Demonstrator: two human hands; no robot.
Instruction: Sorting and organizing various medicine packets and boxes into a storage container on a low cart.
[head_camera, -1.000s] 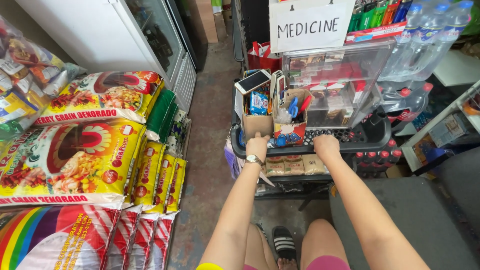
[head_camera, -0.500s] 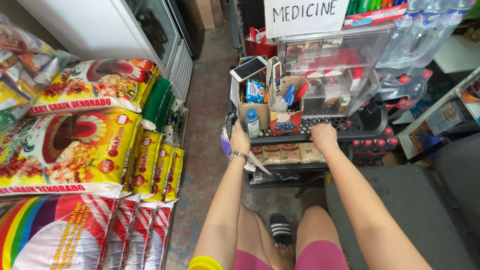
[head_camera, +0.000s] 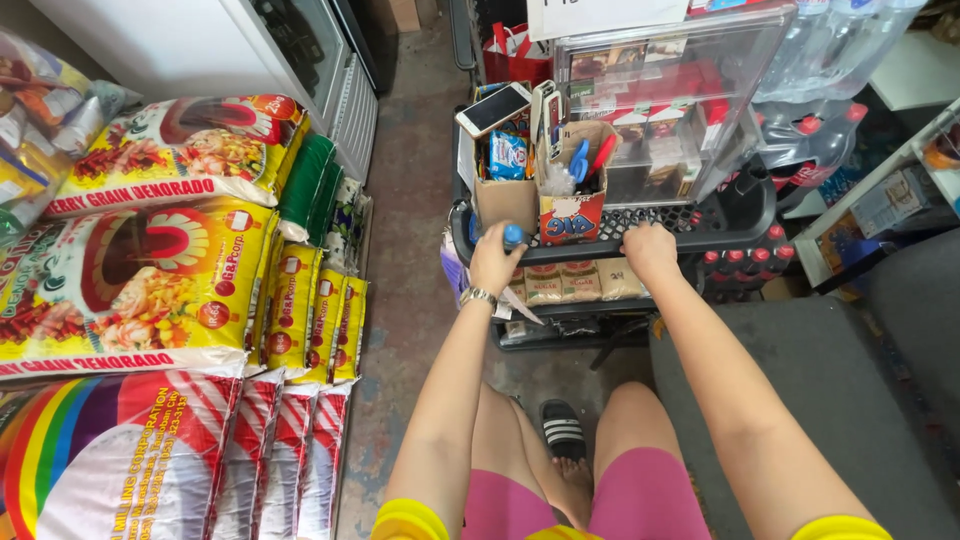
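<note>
Since half a second back, our left hand (head_camera: 495, 262) has wrapped the small blue-capped bottle (head_camera: 511, 236); right hand (head_camera: 650, 250) still clenches the cart rim (head_camera: 720, 262).

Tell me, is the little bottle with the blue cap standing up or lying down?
Standing up. The small clear plastic bottle shows its blue cap pointing upward above the left hand, which wraps around its body on the black cart shelf.
</note>
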